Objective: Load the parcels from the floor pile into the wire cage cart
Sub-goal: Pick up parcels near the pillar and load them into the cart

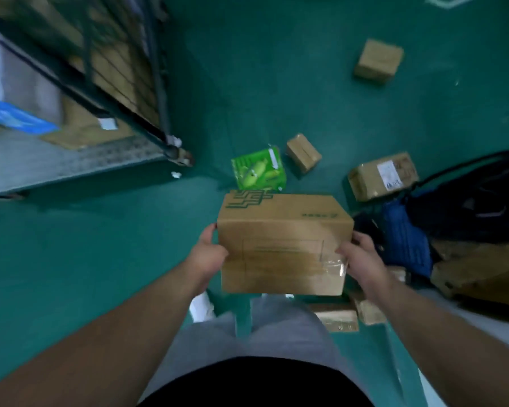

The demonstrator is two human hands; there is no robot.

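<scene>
A brown cardboard box [282, 242] with green printing on top is held up in front of me, above the green floor. My left hand [207, 257] grips its left side and my right hand [360, 261] grips its right side, thumbs on the near face. The wire cage cart [124, 83] stands at the upper left with cardboard parcels and a blue-labelled item inside. Loose parcels lie on the floor beyond the box: a green packet [257, 170], a small brown box [303, 152], a labelled box [382, 176] and a farther box [378, 60].
A dark bag and blue fabric [409, 239] lie at the right, beside flattened cardboard [482, 271]. Two small boxes [350, 314] sit by my feet. The cart's corner post and caster [174, 151] stand close to the left of the held box.
</scene>
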